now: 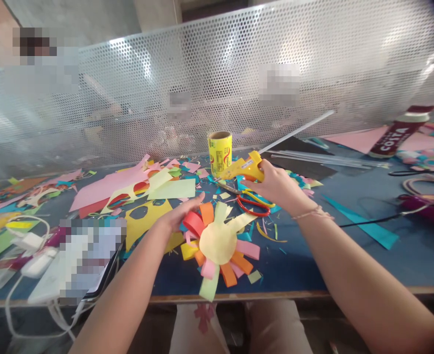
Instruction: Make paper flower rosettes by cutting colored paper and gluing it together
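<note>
In the head view, a paper flower (pixel 218 244) with a pale yellow round centre and looped strips in orange, red, pink, yellow and green is tilted near the table's front edge. My left hand (pixel 183 211) is closed at its upper left loops, the fingertips partly hidden behind them. My right hand (pixel 278 184) grips a yellow hot glue gun (pixel 246 167), its nozzle towards the left and a long glue stick (pixel 298 130) jutting out behind. Just below the gun lie scissors with red and yellow handles (pixel 254 206). A yellow tape roll (pixel 220 152) stands upright behind the nozzle.
Paper scraps and pink sheets (pixel 108 184) cover the table's left and middle. A phone (pixel 95 260) and white chargers (pixel 38 260) lie front left. Spare glue sticks (pixel 316 160), a tilted Costa bottle (pixel 401 130) and cables are at right. A perforated metal screen (pixel 217 64) stands behind.
</note>
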Motion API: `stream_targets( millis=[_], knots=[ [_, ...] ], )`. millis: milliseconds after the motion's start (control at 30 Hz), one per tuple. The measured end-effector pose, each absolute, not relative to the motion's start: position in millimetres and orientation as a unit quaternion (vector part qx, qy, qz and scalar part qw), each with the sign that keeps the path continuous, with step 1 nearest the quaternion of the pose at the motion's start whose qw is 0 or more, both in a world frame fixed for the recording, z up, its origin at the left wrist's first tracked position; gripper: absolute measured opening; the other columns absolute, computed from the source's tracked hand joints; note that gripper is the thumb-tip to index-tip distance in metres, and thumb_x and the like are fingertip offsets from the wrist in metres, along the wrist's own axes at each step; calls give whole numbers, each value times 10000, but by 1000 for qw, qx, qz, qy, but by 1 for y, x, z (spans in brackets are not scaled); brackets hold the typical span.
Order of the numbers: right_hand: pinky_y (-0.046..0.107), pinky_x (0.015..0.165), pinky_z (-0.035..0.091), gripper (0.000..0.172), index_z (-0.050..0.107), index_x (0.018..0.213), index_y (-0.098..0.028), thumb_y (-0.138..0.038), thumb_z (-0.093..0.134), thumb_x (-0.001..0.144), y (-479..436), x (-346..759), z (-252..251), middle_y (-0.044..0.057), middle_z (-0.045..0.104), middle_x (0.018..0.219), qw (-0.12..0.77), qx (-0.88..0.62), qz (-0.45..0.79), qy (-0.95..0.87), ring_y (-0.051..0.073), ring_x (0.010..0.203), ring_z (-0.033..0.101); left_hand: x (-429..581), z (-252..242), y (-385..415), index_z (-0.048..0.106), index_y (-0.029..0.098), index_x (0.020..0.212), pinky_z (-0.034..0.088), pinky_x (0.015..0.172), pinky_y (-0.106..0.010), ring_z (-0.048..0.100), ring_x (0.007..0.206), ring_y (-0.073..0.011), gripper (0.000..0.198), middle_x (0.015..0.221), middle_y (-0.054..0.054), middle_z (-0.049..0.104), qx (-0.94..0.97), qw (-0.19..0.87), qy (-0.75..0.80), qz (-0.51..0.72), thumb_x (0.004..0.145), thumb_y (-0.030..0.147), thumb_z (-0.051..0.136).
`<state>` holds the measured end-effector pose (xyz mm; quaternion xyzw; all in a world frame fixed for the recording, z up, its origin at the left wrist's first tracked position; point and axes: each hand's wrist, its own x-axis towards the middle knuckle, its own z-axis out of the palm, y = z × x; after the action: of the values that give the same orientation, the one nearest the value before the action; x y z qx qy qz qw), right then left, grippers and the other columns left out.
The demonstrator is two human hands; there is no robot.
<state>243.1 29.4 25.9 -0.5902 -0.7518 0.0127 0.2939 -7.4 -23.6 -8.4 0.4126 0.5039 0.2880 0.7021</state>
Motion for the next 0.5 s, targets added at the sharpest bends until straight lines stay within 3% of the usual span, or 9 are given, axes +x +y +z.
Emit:
stream_targets(
  millis=[67,133,267,400,500],
  knots=[
    [299,513,365,480,524,954,-191,-597,548,699,30,244,25,96,615,799,298,-587,13,-752,226,666,565,-10,-10,-23,615,176,884,497,613,-249,630,665,-158,441,727,-22,650,428,682,520,285,600,485,748],
    [300,514,367,482,525,958,-191,-598,546,700,31,245,25,94,616,798,299,-587,14,-752,224,664,564,-11,-10,-25,591,196,980,498,649,-256,631,694,-155,538,773,-4,653,447,667,534,263,507,297,827],
    [310,527,373,489,522,957,-190,-603,546,696,32,244,25,103,620,811,285,-598,23,-749,238,682,569,-16,1,-29,531,198,1138,495,711,-304,630,756,-175,731,865,-22,657,497,647,516,260,463,146,807],
    [323,549,382,489,516,953,-191,-605,547,696,30,241,26,105,620,795,328,-602,29,-728,260,716,577,-26,22,-38,583,159,1037,481,727,-303,620,771,-182,515,894,-44,665,581,615,426,319,553,183,758],
    [341,580,404,501,506,990,-192,-603,546,705,29,240,27,103,627,822,419,-590,38,-689,266,754,585,-38,33,-45,611,161,891,488,694,-285,622,749,-188,365,750,-21,652,575,579,434,380,558,206,754]
  ],
)
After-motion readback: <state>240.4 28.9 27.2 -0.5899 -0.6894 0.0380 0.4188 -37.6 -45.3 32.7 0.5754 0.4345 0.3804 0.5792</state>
